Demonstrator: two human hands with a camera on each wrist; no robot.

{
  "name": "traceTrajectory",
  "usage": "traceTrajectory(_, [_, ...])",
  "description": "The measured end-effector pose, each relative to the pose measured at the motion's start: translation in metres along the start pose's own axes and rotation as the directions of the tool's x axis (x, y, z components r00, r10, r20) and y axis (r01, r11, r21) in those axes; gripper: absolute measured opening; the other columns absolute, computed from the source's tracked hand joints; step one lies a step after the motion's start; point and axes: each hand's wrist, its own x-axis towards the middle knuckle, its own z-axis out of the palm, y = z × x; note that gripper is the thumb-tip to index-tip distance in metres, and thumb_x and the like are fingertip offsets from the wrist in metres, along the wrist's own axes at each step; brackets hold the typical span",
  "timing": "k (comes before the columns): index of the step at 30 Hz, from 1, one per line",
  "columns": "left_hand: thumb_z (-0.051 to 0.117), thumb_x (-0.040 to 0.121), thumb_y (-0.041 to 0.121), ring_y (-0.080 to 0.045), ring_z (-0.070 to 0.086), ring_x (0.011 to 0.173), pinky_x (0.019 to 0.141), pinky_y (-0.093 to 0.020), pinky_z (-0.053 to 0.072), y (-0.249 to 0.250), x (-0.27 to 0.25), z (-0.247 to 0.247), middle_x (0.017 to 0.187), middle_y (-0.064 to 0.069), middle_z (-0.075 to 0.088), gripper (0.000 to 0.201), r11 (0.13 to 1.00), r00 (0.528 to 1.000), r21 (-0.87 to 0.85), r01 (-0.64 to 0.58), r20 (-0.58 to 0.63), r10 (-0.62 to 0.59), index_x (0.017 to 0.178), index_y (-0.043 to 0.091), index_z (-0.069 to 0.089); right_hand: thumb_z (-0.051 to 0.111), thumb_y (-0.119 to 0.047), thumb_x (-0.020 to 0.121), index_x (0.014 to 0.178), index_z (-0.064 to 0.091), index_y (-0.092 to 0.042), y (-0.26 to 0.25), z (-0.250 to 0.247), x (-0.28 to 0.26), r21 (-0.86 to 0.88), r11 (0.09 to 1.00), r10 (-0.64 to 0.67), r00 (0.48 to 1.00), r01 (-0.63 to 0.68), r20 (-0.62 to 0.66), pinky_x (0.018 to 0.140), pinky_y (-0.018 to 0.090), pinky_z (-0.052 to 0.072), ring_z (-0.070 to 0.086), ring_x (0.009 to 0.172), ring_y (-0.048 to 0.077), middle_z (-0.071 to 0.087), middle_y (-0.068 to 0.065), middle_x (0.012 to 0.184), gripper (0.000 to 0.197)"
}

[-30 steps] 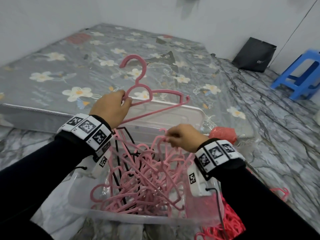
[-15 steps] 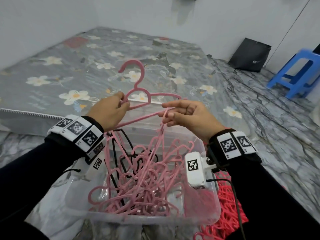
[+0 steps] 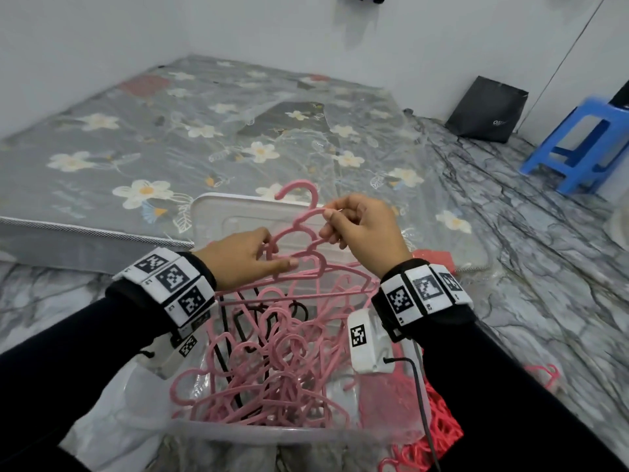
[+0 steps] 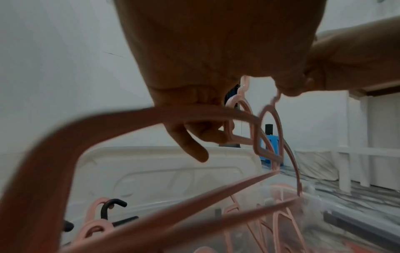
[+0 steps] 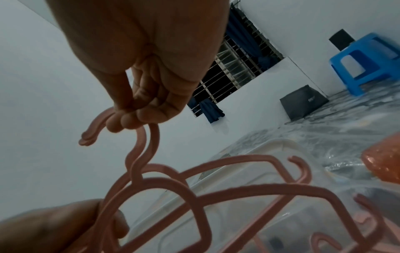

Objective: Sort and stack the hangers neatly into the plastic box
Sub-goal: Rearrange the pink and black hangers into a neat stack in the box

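Two pink hangers [image 3: 299, 218] are held together above the clear plastic box [image 3: 258, 434]. My left hand [image 3: 277, 250] grips their shoulders just below the necks. My right hand [image 3: 328, 223] pinches the two hooks [image 5: 140, 142] side by side. In the left wrist view a hanger arm [image 4: 108, 123] runs under my curled left fingers [image 4: 194, 137]. Inside the box lies a tangled pile of pink hangers [image 3: 272, 369] with a few black hangers [image 3: 299, 308] among them. The box floor is hidden under the pile.
The box's white lid [image 3: 231, 216] stands behind it against a floral mattress [image 3: 170, 131]. A red net bag [image 3: 442, 427] and a stray pink hanger [image 3: 544, 373] lie to the right on the marble floor. A blue stool [image 3: 585, 144] and a black bag [image 3: 486, 110] stand far right.
My right hand drew a hanger up out of the pile and brought it against the one in my left hand. It now pinches both hooks, and the pair sits lower, nearer the box.
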Motion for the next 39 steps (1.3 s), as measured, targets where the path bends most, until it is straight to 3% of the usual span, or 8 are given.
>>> traceTrajectory(4, [0.047, 0.091, 0.054, -0.019, 0.052, 0.076, 0.064, -0.031, 0.037, -0.002, 0.005, 0.007, 0.080, 0.004, 0.053, 0.030, 0.984, 0.997, 0.170, -0.044, -0.060, 0.055, 0.092, 0.023, 0.045, 0.057, -0.006, 0.092, 0.086, 0.059, -0.017, -0.001, 0.003, 0.001, 0.068, 0.997, -0.036, 0.998, 0.039, -0.056, 0.052, 0.021, 0.048, 0.062, 0.054, 0.010, 0.068, 0.002, 0.065, 0.013])
traceTrajectory(8, [0.039, 0.096, 0.046, -0.021, 0.048, 0.067, 0.056, -0.031, 0.032, -0.003, 0.006, 0.003, 0.070, 0.004, 0.050, 0.028, 0.959, 0.971, 0.283, -0.017, -0.222, 0.083, 0.081, 0.023, 0.045, 0.059, -0.003, 0.089, 0.093, 0.052, -0.016, 0.010, 0.000, -0.001, 0.084, 0.996, -0.004, 0.998, 0.009, -0.058, 0.054, 0.023, 0.052, 0.062, 0.055, 0.011, 0.068, 0.002, 0.068, 0.015])
traceTrajectory(11, [0.035, 0.097, 0.046, -0.022, 0.051, 0.064, 0.051, -0.029, 0.028, -0.008, 0.005, -0.005, 0.064, 0.004, 0.050, 0.033, 0.940, 0.939, 0.336, 0.067, -0.339, 0.054, 0.078, 0.022, 0.045, 0.061, -0.001, 0.086, 0.085, 0.059, -0.010, 0.033, -0.001, -0.006, -0.169, 0.983, 0.085, 0.990, -0.065, 0.113, 0.053, 0.021, 0.051, 0.061, 0.054, 0.008, 0.066, 0.003, 0.068, 0.010])
traceTrajectory(16, [0.034, 0.096, 0.047, -0.025, 0.053, 0.073, 0.077, -0.036, 0.029, -0.010, 0.006, -0.015, 0.068, 0.000, 0.058, 0.035, 0.912, 0.901, 0.395, 0.113, -0.428, 0.074, 0.076, 0.023, 0.049, 0.056, -0.011, 0.088, 0.106, 0.067, -0.012, 0.086, 0.032, -0.020, -0.721, 0.688, 0.349, 0.832, 0.085, 0.431, 0.084, 0.026, 0.047, 0.063, 0.097, 0.020, 0.068, 0.005, 0.104, 0.020])
traceTrajectory(23, [0.037, 0.095, 0.048, -0.023, 0.048, 0.065, 0.054, -0.030, 0.030, -0.010, 0.006, -0.015, 0.074, -0.001, 0.059, 0.035, 0.932, 0.913, 0.330, 0.149, -0.408, -0.001, 0.085, 0.019, 0.054, 0.051, -0.005, 0.089, 0.123, 0.053, -0.006, 0.128, 0.099, -0.046, -0.803, 0.507, 0.491, 0.660, 0.314, 0.568, 0.083, 0.046, 0.053, 0.062, 0.101, 0.036, 0.062, 0.018, 0.113, 0.034])
traceTrajectory(27, [0.036, 0.095, 0.050, -0.022, 0.052, 0.065, 0.056, -0.030, 0.036, -0.016, 0.006, -0.015, 0.070, 0.001, 0.057, 0.034, 0.934, 0.928, 0.328, 0.141, -0.372, -0.010, 0.084, 0.021, 0.052, 0.052, -0.002, 0.088, 0.127, 0.047, -0.001, 0.130, 0.112, -0.052, -0.791, 0.506, 0.496, 0.634, 0.344, 0.594, 0.088, 0.049, 0.049, 0.054, 0.112, 0.037, 0.052, 0.020, 0.127, 0.040])
traceTrajectory(31, [0.036, 0.095, 0.050, -0.017, 0.048, 0.060, 0.053, -0.029, 0.032, -0.018, 0.007, -0.016, 0.065, 0.006, 0.053, 0.034, 0.935, 0.929, 0.324, 0.142, -0.371, -0.013, 0.080, 0.022, 0.049, 0.036, 0.002, 0.094, 0.137, 0.036, -0.003, 0.127, 0.112, -0.051, -0.831, 0.458, 0.479, 0.700, 0.316, 0.530, 0.096, 0.053, 0.043, 0.041, 0.125, 0.037, 0.041, 0.021, 0.136, 0.043])
traceTrajectory(39, [0.038, 0.095, 0.050, -0.020, 0.052, 0.066, 0.050, -0.028, 0.029, -0.016, 0.006, -0.020, 0.074, 0.001, 0.059, 0.036, 0.951, 0.923, 0.276, 0.140, -0.383, -0.024, 0.081, 0.020, 0.053, 0.057, -0.001, 0.087, 0.104, 0.059, -0.002, 0.103, 0.098, -0.038, -0.733, 0.625, 0.455, 0.637, 0.270, 0.622, 0.074, 0.032, 0.045, 0.062, 0.092, 0.031, 0.065, 0.018, 0.105, 0.017])
